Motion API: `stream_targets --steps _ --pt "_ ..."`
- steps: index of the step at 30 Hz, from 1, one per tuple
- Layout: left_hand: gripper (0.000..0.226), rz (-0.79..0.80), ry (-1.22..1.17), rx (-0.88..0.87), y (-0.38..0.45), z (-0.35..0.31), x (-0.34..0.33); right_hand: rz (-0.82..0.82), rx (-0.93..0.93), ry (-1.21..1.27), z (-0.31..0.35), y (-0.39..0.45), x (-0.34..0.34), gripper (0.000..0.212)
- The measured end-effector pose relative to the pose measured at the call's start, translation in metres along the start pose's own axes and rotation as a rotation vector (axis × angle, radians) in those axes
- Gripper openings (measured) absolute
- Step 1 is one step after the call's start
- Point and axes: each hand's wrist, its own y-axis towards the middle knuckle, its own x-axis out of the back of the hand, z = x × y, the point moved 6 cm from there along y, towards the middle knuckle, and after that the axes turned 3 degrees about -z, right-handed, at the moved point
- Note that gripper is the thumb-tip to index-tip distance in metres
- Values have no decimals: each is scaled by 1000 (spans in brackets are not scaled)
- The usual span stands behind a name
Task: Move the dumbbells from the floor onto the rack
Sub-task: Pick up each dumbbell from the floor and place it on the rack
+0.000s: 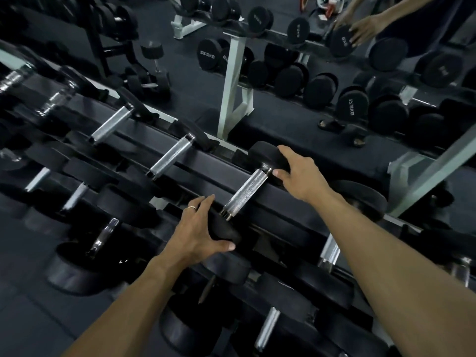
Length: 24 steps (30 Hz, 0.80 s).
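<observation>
A black dumbbell with a knurled steel handle lies across the top tier of the dark rack. My left hand cups its near head, fingers and thumb curled round the black disc. My right hand grips the far head from above. Several other dumbbells sit in a row on the same tier to the left. More dumbbells fill the lower tiers below my arms.
A mirror behind the rack reflects the white rack frame, rows of dumbbells and my own hands. Loose dumbbells show on the dark floor in the reflection. Dark rubber floor lies at the lower left.
</observation>
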Motion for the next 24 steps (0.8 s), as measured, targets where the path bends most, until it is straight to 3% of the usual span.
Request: stream_targets --steps 11,24 --pt "117 -85 -101 85 -14 -7 -9 66 67 -68 12 18 -3 60" --pt "124 -18 -113 138 -18 -10 -15 108 83 -68 13 22 -2 60"
